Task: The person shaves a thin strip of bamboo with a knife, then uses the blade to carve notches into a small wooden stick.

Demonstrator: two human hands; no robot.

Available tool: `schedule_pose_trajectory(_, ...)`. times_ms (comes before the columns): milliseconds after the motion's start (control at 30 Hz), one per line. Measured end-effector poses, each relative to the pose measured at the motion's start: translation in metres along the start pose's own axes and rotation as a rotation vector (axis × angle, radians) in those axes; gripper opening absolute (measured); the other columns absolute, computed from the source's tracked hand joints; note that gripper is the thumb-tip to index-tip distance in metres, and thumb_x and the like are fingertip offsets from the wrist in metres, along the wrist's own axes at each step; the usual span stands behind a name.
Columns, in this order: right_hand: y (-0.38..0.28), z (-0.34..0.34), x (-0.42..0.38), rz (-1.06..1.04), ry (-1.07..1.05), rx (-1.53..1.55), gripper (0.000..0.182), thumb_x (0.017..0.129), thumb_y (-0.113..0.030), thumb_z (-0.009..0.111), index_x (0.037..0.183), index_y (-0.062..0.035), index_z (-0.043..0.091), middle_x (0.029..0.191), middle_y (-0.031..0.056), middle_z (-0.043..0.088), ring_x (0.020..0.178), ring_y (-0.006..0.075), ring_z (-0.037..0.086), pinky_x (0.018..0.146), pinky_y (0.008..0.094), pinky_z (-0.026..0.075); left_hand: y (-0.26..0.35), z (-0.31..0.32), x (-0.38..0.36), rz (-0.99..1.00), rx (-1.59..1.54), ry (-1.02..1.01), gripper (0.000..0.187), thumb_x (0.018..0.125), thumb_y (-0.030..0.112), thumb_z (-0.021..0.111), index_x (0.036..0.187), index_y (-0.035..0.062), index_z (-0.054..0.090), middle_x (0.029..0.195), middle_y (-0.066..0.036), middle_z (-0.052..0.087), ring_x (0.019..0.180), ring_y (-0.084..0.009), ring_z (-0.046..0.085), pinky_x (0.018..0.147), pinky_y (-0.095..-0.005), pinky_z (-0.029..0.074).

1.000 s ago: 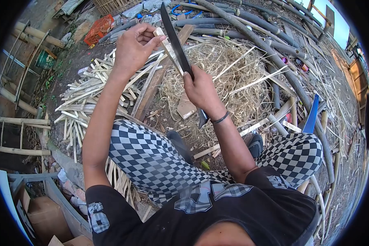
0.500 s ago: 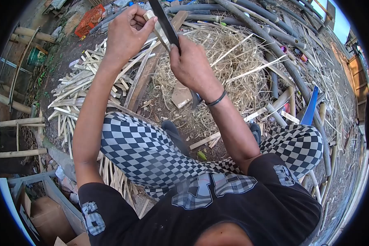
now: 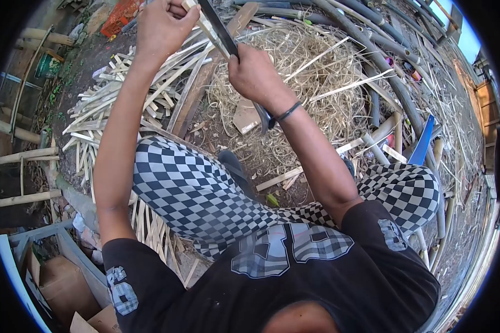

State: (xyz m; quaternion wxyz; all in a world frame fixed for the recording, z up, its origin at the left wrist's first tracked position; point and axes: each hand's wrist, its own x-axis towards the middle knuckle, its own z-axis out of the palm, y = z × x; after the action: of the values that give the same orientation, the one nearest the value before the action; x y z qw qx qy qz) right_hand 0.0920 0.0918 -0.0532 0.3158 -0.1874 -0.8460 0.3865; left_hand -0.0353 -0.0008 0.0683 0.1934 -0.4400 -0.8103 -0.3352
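Observation:
My left hand is up at the top of the view, thumb and fingers pinching the end of a pale bamboo strip. Closed around the handle of a long dark-bladed knife is my right hand. The blade points up and lies along the strip, and the strip's near end reaches my right thumb. Below my right wrist the curved butt of the knife's handle sticks out. A heap of curly bamboo shavings spreads beneath my right hand.
Many split bamboo strips are piled at the left, beside a wooden plank. Long bamboo poles lie across the back and right. A blue saw blade stands by my knee, and an orange crate sits at the upper left.
My left hand has moved up and slightly left with the strip. My right hand has shifted a little left and up with the knife, still against the strip.

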Motion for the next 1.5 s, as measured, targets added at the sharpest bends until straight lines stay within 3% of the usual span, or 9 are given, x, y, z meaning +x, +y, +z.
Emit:
schedule_pose_trajectory(400, -0.013, -0.016, 0.000, 0.081, -0.176, -0.092, 0.025, 0.092, -0.018, 0.051, 0.090, 0.0057, 0.058, 0.078, 0.0320, 0.063, 0.079, 0.0499, 0.063, 0.080, 0.0544, 0.050, 0.002, 0.004, -0.002, -0.086, 0.030, -0.031, 0.020, 0.080, 0.013, 0.070, 0.076, -0.0030, 0.059, 0.064, -0.009, 0.062, 0.061, -0.0151, 0.060, 0.059, -0.0314, 0.048)
schedule_pose_trajectory(500, -0.030, -0.020, 0.003, -0.095, 0.059, -0.060, 0.024, 0.091, -0.014, 0.051, 0.093, 0.0088, 0.059, 0.077, 0.0316, 0.064, 0.079, 0.0493, 0.065, 0.076, 0.0548, 0.052, 0.013, 0.007, -0.002, -0.080, -0.095, -0.036, 0.020, 0.079, 0.012, 0.071, 0.075, -0.0027, 0.059, 0.062, -0.007, 0.059, 0.060, -0.0142, 0.059, 0.057, -0.0314, 0.047)
schedule_pose_trajectory(800, 0.035, 0.031, -0.036, 0.191, -0.140, -0.123, 0.024, 0.093, -0.015, 0.049, 0.099, 0.0064, 0.056, 0.077, 0.0329, 0.064, 0.077, 0.0517, 0.064, 0.076, 0.0564, 0.052, -0.043, 0.011, 0.004, -0.093, -0.092, -0.101, 0.018, 0.087, 0.015, 0.071, 0.089, 0.0026, 0.058, 0.072, -0.004, 0.063, 0.062, -0.0092, 0.058, 0.056, -0.0270, 0.046)
schedule_pose_trajectory(933, 0.039, 0.035, -0.038, 0.228, -0.171, -0.100, 0.023, 0.093, -0.016, 0.050, 0.104, 0.0027, 0.055, 0.075, 0.0322, 0.064, 0.075, 0.0504, 0.064, 0.074, 0.0576, 0.052, -0.070, 0.031, 0.005, -0.118, -0.540, -0.185, 0.025, 0.090, 0.022, 0.073, 0.102, 0.0044, 0.060, 0.094, -0.006, 0.066, 0.092, -0.0118, 0.063, 0.090, -0.0273, 0.049)
schedule_pose_trajectory(1067, 0.034, 0.039, -0.054, 0.180, -0.214, -0.138, 0.016, 0.092, -0.013, 0.051, 0.100, 0.0010, 0.053, 0.062, 0.0266, 0.059, 0.063, 0.0482, 0.061, 0.065, 0.0573, 0.050, -0.050, 0.030, 0.002, -0.285, -1.145, -0.195, 0.028, 0.100, 0.033, 0.058, 0.092, 0.0068, 0.055, 0.077, -0.003, 0.059, 0.073, -0.0134, 0.060, 0.071, -0.0255, 0.048)
schedule_pose_trajectory(1133, 0.034, 0.043, -0.057, 0.130, -0.187, -0.122, 0.016, 0.093, -0.013, 0.051, 0.101, 0.0005, 0.053, 0.063, 0.0269, 0.060, 0.062, 0.0485, 0.061, 0.064, 0.0576, 0.049, -0.057, 0.021, 0.004, -0.130, -1.596, -0.584, 0.042, 0.104, 0.044, 0.044, 0.077, 0.0108, 0.046, 0.059, 0.002, 0.043, 0.050, -0.0095, 0.042, 0.053, -0.0224, 0.037)
schedule_pose_trajectory(1167, 0.036, 0.043, -0.058, 0.136, -0.186, -0.107, 0.015, 0.094, -0.013, 0.050, 0.100, 0.0004, 0.052, 0.064, 0.0268, 0.060, 0.062, 0.0484, 0.061, 0.063, 0.0575, 0.049, -0.056, 0.028, -0.003, -0.190, -1.493, -0.437, 0.052, 0.105, 0.051, 0.033, 0.067, 0.0148, 0.032, 0.051, 0.005, 0.025, 0.043, -0.0073, 0.020, 0.045, -0.0235, 0.021)
schedule_pose_trajectory(1400, -0.013, 0.024, -0.033, 0.053, -0.125, -0.073, 0.013, 0.091, -0.008, 0.049, 0.100, 0.0016, 0.049, 0.064, 0.0271, 0.061, 0.063, 0.0488, 0.062, 0.063, 0.0570, 0.049, -0.027, 0.030, -0.031, -0.208, -1.400, -0.395, 0.053, 0.106, 0.048, 0.031, 0.063, 0.0163, 0.027, 0.051, 0.005, 0.021, 0.045, -0.0077, 0.013, 0.047, -0.0272, 0.016)
schedule_pose_trajectory(1500, 0.064, 0.055, -0.066, 0.229, -0.263, -0.137, 0.019, 0.089, -0.006, 0.048, 0.105, 0.0030, 0.051, 0.072, 0.0273, 0.064, 0.070, 0.0473, 0.065, 0.066, 0.0559, 0.051, -0.034, 0.026, -0.037, -0.234, -1.381, -0.394, 0.051, 0.106, 0.044, 0.030, 0.063, 0.0166, 0.027, 0.051, 0.005, 0.020, 0.045, -0.0079, 0.012, 0.047, -0.0277, 0.017)
